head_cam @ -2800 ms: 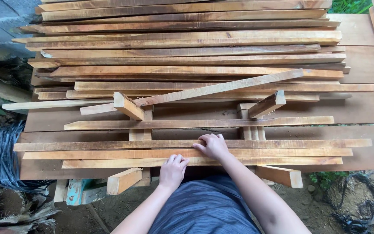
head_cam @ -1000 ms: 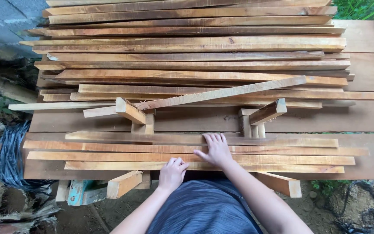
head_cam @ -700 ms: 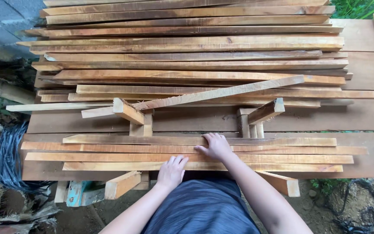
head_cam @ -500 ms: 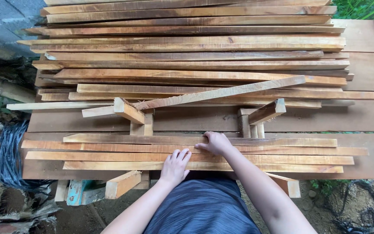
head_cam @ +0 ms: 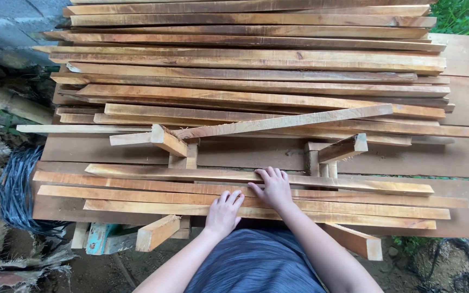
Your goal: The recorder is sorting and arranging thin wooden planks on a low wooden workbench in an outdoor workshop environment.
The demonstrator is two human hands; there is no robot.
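Several long wooden slats [head_cam: 137,190] lie side by side across the near edge of a plank bench [head_cam: 462,157]. My left hand [head_cam: 223,212] rests flat on the nearest slats, fingers spread. My right hand [head_cam: 271,187] lies just beyond it, palm down, its fingertips reaching the farthest slat of this near group [head_cam: 354,183]. Neither hand grips anything. My grey-blue shirt shows at the bottom of the view.
A large stack of long slats [head_cam: 256,59] fills the far half of the bench, one slat [head_cam: 283,122] lying askew on top. Short wood blocks [head_cam: 168,141] [head_cam: 344,149] stand between the two groups. A coil of dark cable [head_cam: 20,190] lies at the left; rubble beneath.
Both hands have slid slightly forward over the near slats. My left hand has moved up from the bench edge onto the slats, closer to my right hand.
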